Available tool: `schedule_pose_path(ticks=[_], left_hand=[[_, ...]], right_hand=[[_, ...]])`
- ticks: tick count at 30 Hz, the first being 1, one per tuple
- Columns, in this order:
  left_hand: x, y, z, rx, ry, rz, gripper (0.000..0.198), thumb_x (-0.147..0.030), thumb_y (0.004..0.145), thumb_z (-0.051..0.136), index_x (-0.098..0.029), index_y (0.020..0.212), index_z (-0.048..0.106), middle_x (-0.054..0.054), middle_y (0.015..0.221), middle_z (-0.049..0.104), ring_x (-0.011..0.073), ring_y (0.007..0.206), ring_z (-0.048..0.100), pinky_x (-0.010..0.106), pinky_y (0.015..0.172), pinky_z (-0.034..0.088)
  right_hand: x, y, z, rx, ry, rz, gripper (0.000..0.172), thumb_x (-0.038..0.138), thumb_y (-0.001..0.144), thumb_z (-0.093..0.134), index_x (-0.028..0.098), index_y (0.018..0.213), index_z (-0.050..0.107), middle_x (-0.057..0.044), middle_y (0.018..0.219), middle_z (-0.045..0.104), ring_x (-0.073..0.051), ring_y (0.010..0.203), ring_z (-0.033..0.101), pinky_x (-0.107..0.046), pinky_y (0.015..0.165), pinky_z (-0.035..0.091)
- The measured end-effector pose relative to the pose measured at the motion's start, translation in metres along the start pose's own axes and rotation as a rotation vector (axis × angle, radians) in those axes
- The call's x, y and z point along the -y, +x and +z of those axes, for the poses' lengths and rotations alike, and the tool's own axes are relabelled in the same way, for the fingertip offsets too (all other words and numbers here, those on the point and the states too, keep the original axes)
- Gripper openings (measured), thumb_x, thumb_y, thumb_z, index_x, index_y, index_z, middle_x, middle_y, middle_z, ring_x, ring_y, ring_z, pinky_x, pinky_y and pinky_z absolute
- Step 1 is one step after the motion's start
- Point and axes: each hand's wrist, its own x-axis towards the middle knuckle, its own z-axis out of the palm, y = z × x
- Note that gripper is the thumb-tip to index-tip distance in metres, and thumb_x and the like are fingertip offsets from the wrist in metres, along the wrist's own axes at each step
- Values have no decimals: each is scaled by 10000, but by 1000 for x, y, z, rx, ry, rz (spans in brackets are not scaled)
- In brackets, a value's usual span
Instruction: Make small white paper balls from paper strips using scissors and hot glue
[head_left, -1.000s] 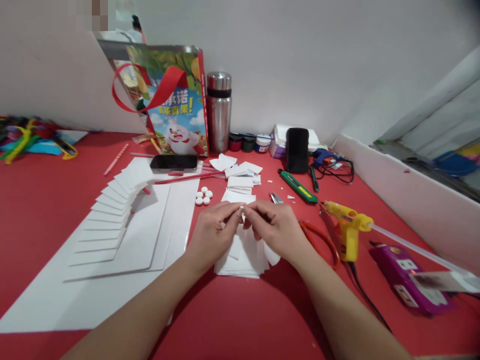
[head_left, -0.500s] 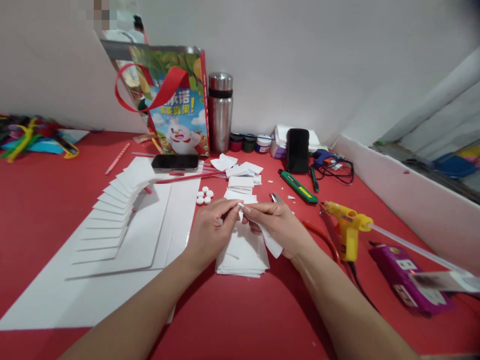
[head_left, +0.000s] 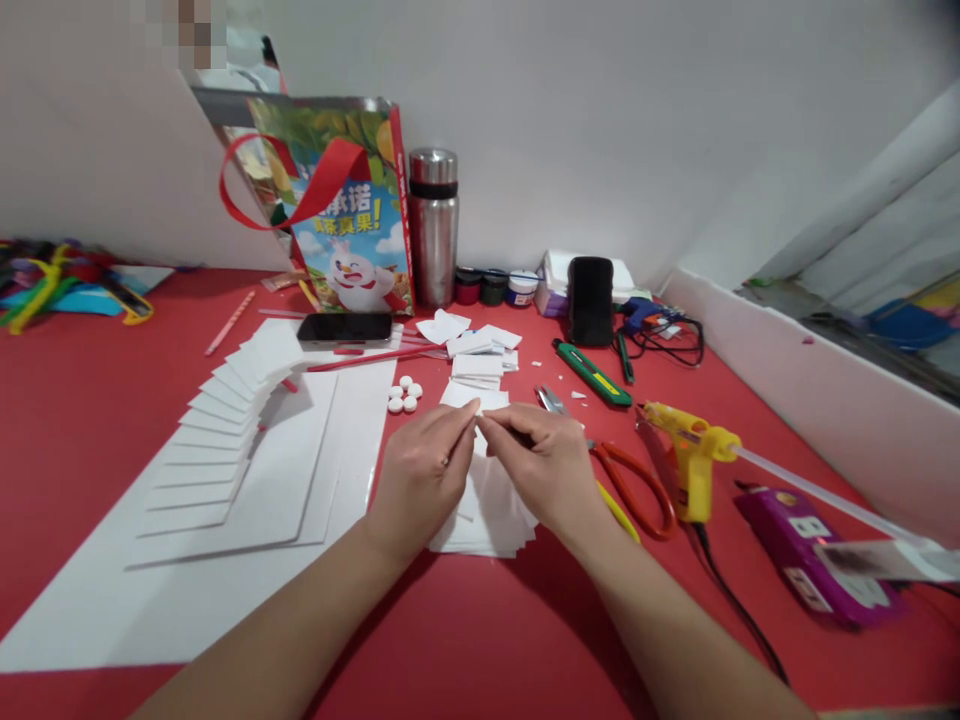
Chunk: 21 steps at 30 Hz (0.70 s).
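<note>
My left hand [head_left: 424,470] and my right hand [head_left: 544,460] meet fingertip to fingertip over the middle of the red table. Both are closed in a pinch on a small rolled piece of white paper [head_left: 480,409], mostly hidden by the fingers. Directly beneath them lies a stack of white paper sheets [head_left: 484,525]. Several small round white discs [head_left: 396,405] sit just left of the stack, beyond my left hand. Smaller folded white paper pieces [head_left: 478,368] lie behind my fingers.
Fanned white stair-like boards [head_left: 199,455] stand at left. On the right lie orange-handled scissors [head_left: 652,500], a green box cutter [head_left: 592,372], a yellow glue gun [head_left: 694,450] and a purple power box [head_left: 810,555]. A steel flask [head_left: 434,240] and printed bag [head_left: 349,220] stand behind.
My right hand has turned, and the white paper strip hanging from it is now hidden. More of the scissors' handles shows. The view has shifted slightly.
</note>
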Motion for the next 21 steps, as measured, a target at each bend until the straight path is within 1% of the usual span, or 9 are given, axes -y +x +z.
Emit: schedule_pose_path(ticks=[3, 5, 9, 11, 12, 14, 17, 19, 21], left_hand=[[-4, -2, 2, 35, -29, 7, 356, -76, 948, 480, -76, 1266, 640, 127, 900, 724, 193, 783, 671, 325, 729, 541], [-6, -2, 3, 50, -129, -51, 359, -88, 954, 484, -98, 1278, 641, 119, 922, 725, 182, 794, 673, 315, 739, 546], [-4, 2, -1, 36, -400, -344, 198, -199, 935, 602, -177, 1055, 757, 44, 851, 744, 149, 744, 691, 270, 722, 558], [-1, 3, -2, 68, -504, -454, 192, -232, 926, 624, -191, 1053, 762, 32, 853, 749, 144, 720, 696, 266, 705, 564], [0, 3, -2, 92, -528, -470, 207, -238, 931, 618, -197, 1078, 758, 31, 858, 749, 144, 720, 696, 269, 706, 563], [2, 3, -1, 121, -511, -436, 235, -232, 949, 589, -203, 1121, 745, 30, 842, 739, 145, 725, 688, 280, 721, 554], [0, 3, -2, 104, -377, -305, 243, -197, 959, 564, -194, 1129, 738, 22, 760, 699, 149, 729, 661, 293, 748, 523], [-2, 5, -3, 86, -283, -232, 231, -177, 952, 570, -181, 1113, 735, 22, 747, 685, 149, 730, 643, 294, 749, 502], [-3, 6, -4, 75, -228, -208, 208, -170, 947, 574, -166, 1083, 730, 35, 791, 695, 150, 741, 633, 291, 745, 491]], right_hand=[[1, -1, -3, -25, -14, 1, 236, 163, 885, 607, 172, 667, 699, 8, 610, 645, -115, 578, 566, -235, 583, 413], [1, 0, -4, -38, -14, 2, 218, 151, 880, 609, 171, 686, 706, 7, 626, 660, -116, 590, 575, -231, 584, 416], [-3, 3, -5, 21, 33, -3, 175, 140, 884, 598, 165, 776, 734, -5, 677, 694, -122, 625, 607, -230, 600, 436], [-5, 4, -6, 56, 39, -23, 181, 141, 894, 588, 163, 786, 732, -10, 697, 700, -123, 643, 614, -231, 614, 440], [-6, 5, -6, 66, 27, -38, 185, 141, 898, 585, 163, 782, 728, -12, 701, 698, -124, 652, 614, -234, 622, 439], [-7, 4, -7, 84, -17, -73, 212, 140, 908, 570, 167, 756, 716, -11, 695, 686, -124, 658, 603, -242, 637, 430], [-5, 3, -6, 97, -75, -79, 252, 158, 919, 551, 173, 716, 700, -9, 661, 652, -124, 631, 572, -256, 629, 413], [-2, 3, -6, 107, -23, 4, 256, 202, 920, 559, 175, 705, 694, -6, 629, 633, -117, 583, 557, -253, 596, 417], [1, 5, -8, 146, 162, 199, 248, 285, 916, 583, 172, 725, 693, -4, 619, 634, -109, 532, 556, -243, 561, 441]])
